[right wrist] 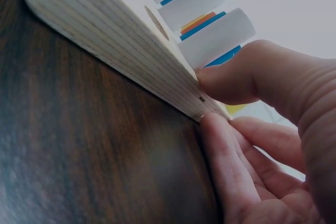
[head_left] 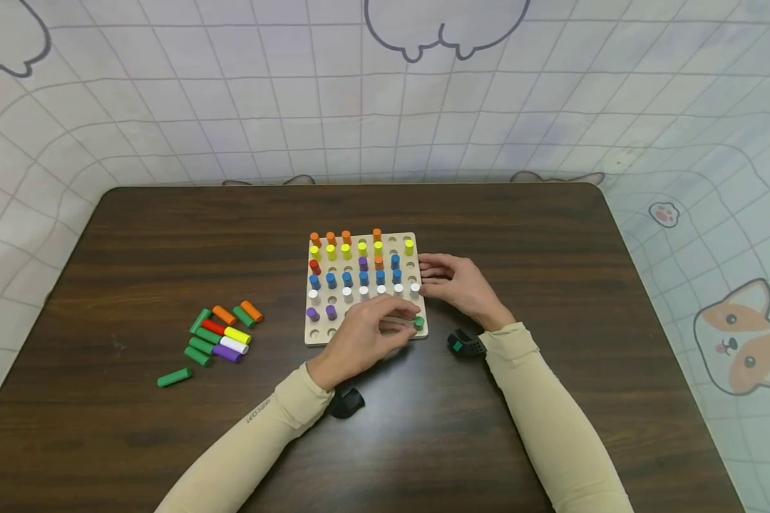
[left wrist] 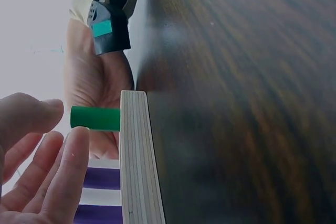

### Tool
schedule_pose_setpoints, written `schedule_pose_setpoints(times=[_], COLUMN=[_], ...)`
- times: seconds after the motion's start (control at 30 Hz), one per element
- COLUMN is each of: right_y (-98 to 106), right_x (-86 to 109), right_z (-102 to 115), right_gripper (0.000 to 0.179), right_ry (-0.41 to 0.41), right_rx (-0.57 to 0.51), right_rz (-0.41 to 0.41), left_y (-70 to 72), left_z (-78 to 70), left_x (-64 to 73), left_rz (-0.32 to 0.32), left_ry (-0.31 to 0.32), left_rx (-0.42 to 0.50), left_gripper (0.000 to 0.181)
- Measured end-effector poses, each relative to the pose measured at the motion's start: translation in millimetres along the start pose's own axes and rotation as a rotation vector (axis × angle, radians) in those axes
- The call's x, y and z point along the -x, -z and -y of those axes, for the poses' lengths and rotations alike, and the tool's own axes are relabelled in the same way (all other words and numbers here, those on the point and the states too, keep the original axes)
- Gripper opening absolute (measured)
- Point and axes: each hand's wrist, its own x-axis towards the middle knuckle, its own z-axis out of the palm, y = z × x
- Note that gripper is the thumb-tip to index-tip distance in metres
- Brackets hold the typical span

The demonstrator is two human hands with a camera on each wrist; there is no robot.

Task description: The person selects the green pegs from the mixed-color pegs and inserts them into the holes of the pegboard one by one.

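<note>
A pale wooden pegboard (head_left: 416, 242) holds rows of short round pegs in several colours. At its near right corner one green peg (head_left: 418, 323) stands upright in a hole. My left hand (head_left: 373, 326) reaches over the board's near side, partly covering its holes. In the left wrist view, the left thumb and fingers (left wrist: 67, 171) are spread beside the green peg (left wrist: 95, 118), with a small gap showing at the thumb. My right hand (head_left: 460, 286) rests at the board's right side. Its thumb (right wrist: 231, 81) and fingertips touch the layered edge (right wrist: 113, 43).
Left of the board lie several loose pegs, among them a lone green peg (head_left: 175, 377), a red peg (head_left: 212, 326), a white peg (head_left: 234, 345) and a purple peg (head_left: 227, 354). All are on the dark wooden table (head_left: 167, 456). A black wrist device (head_left: 465, 344) is by the right cuff.
</note>
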Motion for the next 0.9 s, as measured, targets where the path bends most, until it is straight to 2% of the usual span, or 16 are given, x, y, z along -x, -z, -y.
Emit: schedule_pose_setpoints(times=[0.2,0.37,0.53,0.9], right_y=[0.2,0.3,-0.9,0.0], right_x=[0.3,-1.1,-2.5,0.6], right_z=[0.6,-0.3,-0.1,1.4], right_gripper=[0.061,0.062,0.061,0.061], right_ry=[-0.002,-0.007,-0.010,0.001], right_rx=[0.008,0.014,0.017,0.008], right_rz=[-0.001,-0.001,-0.004,-0.001], left_y=[3.1,7.2,12.8,26.2], left_z=[1.9,3.4,4.5,8.6], left_x=[3.0,6.4,10.0,18.9], left_rz=[-0.021,-0.014,-0.005,-0.031], left_ry=[-0.010,0.003,0.011,0.015], left_rx=[0.000,0.007,0.018,0.012], left_gripper=[0.029,0.029,0.031,0.029])
